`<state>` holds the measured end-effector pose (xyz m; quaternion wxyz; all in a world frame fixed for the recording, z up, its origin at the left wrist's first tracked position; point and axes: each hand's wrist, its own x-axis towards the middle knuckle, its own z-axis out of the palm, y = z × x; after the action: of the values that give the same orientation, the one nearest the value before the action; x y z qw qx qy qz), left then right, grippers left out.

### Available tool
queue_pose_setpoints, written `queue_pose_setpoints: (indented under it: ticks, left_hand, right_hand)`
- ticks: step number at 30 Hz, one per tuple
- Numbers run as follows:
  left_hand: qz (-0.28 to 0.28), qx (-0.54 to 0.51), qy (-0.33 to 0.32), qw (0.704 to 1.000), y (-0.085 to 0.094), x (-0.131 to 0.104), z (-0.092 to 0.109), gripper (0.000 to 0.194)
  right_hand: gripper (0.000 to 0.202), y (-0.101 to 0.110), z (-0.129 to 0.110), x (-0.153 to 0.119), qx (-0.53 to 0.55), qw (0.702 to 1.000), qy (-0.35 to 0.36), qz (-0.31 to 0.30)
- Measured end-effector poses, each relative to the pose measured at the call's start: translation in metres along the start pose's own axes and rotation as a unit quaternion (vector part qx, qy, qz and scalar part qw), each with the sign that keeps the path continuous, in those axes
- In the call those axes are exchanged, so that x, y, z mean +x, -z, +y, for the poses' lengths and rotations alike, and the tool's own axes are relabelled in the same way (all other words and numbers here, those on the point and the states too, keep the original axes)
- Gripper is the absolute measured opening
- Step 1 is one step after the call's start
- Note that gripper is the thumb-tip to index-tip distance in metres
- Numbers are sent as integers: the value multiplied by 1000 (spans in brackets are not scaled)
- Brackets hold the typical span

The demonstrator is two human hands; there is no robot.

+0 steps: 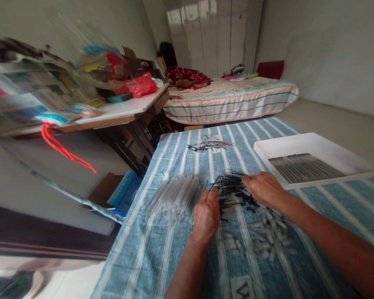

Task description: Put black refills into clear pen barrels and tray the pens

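My left hand point(207, 214) is closed, fingertips curled at the left edge of a heap of thin black sticks that look like pen refills point(230, 182). What those fingers hold is hidden. At the heap's right side, my right hand point(264, 189) pinches the ends of some refills. Short black pieces point(247, 202) lie beneath and between the hands. To the left is a stack of translucent white tubes, like pen barrels point(176, 195). Small clear caps point(272, 236) are scattered nearer to me. A white tray point(285, 147) at the right contains a row of grey, pen-like sticks point(305, 168).
The striped blue cloth point(134, 265) covers the table. Toward its far end lies a small loose pile of thin dark pieces point(210, 144). A cluttered side table point(118, 114) with bags stands left; a bed point(230, 101) is beyond.
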<state>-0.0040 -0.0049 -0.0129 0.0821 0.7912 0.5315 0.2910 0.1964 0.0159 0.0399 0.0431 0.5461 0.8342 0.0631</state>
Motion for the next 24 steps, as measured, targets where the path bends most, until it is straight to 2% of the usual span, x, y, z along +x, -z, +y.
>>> queue_pose_setpoints:
  ticks: [9, 17, 24]
  left_hand:
    - [-1, 10, -17, 1000, 0, -2, 1, 26]
    - [-24, -2, -7, 1000, 3, -3, 5, 25]
    - [-53, 0, -29, 998, 1, -4, 10, 25]
  right_hand:
    - [20, -5, 3, 0, -10, 1000, 13, -6]
    - [21, -3, 5, 1, -30, 999, 31, -3]
    - [19, 2, -3, 0, -26, 997, 70, -1]
